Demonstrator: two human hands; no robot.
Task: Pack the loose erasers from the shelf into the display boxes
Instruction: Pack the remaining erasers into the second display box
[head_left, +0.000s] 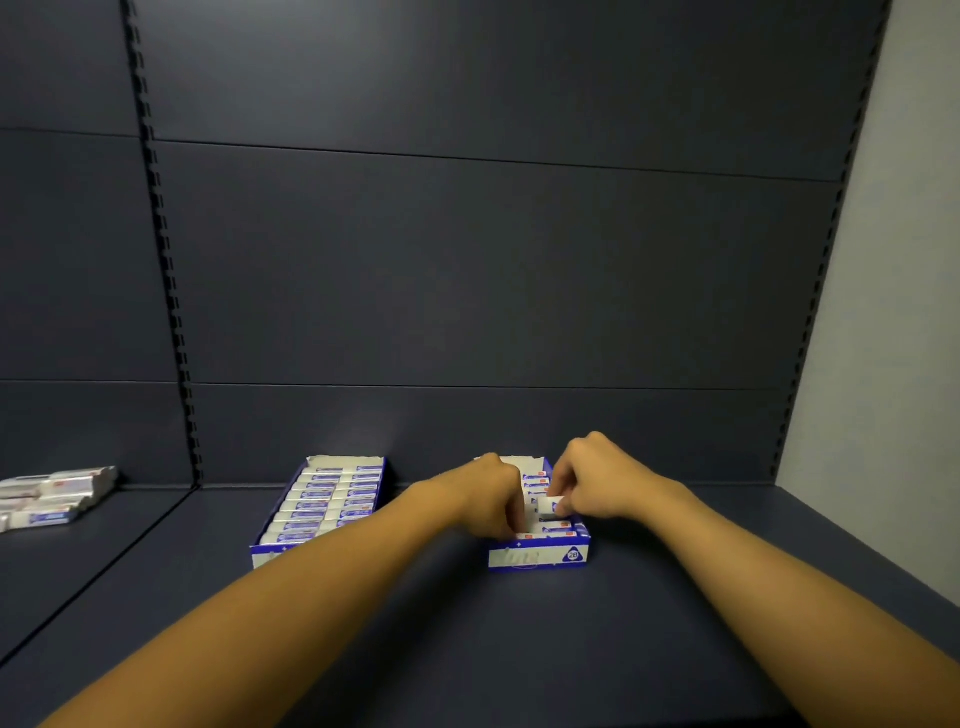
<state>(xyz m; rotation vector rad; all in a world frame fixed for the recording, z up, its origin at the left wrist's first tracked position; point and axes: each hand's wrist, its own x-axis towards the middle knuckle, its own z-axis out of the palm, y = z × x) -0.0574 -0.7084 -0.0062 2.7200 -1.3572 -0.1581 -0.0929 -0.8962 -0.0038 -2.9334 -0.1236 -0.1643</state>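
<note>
A: While both forearms reach over the dark blue-grey shelf (519, 623), what do the hands grip?
B: Right hand (597, 480) pinches a small white paper-sleeved eraser (550, 504) inside the right blue-and-white cardboard display box (540, 556). Left hand (488, 499), fingers curled into that box; grip unclear.
A: Farther off?
B: Full left blue-and-white display box (322, 499); loose white erasers piled (52, 493) far left.

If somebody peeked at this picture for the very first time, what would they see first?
Probably the two bare hands meeting over the blue-and-white cardboard display box on the dark shelf: the right hand pinches a small white eraser above it, while the left hand reaches into its rows. Next, the fuller matching box of erasers just to its left, and the pile of loose white erasers far left.
</note>
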